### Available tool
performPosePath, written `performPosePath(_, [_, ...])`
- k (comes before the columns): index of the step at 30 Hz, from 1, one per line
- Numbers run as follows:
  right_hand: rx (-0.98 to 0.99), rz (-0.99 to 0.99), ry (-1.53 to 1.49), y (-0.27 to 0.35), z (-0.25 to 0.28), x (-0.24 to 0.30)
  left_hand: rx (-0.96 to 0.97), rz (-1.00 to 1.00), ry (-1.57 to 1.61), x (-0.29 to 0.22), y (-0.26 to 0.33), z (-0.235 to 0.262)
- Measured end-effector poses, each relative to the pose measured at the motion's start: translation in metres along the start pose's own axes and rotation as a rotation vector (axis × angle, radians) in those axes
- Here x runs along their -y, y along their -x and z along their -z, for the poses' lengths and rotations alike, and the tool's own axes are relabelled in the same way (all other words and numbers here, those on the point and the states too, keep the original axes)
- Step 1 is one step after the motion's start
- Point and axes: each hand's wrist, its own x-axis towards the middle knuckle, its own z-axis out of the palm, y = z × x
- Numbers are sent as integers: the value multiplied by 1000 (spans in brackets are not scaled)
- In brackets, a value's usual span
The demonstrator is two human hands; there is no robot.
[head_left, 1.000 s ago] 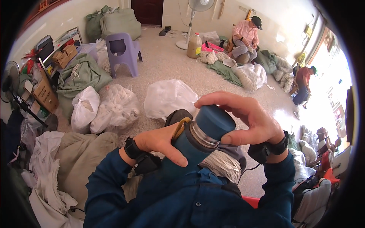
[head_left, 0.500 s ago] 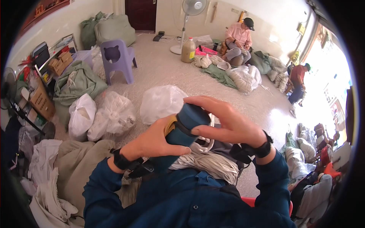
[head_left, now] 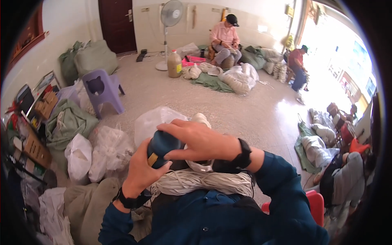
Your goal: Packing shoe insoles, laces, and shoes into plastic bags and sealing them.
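Observation:
A dark blue bottle (head_left: 164,143) with a round lid and a small yellow patch is held in front of my chest, its top toward me. My left hand (head_left: 136,171) wraps round its body from the left. The fingers and thumb of my right hand (head_left: 204,141) grip the lid from the right. Both hands are closed on the bottle, and its lower part is hidden. Across my lap lies a bundle of pale cord (head_left: 204,182), just below my right wrist. Dark straps circle both wrists.
White plastic bags (head_left: 110,151) and green sacks (head_left: 71,124) stand at left, near a purple chair (head_left: 102,92). A fan (head_left: 171,14) and a jug (head_left: 174,65) stand at the back. Two people (head_left: 224,36) sit farther off. A red chair (head_left: 316,206) shows at lower right.
Both hands have moved left and somewhat lower with the bottle, which now shows more of its top and less of its side. The whole view has turned.

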Motion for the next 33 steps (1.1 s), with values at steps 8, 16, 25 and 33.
performPosePath(8, [-242, -40, 88, -13, -35, -1, -175, 23, 166, 31, 12, -18])
performPosePath(16, [-211, -38, 86, -23, -63, 11, -117, 207, 369, 70, 43, -2])
performPosePath(25, [-243, -212, 12, 71, -49, -81, -426, 317, 314, 147, 48, 24])
performPosePath(33, [-57, -590, 46, 132, -71, -115, -598, 534, 102, 245, 77, 41])
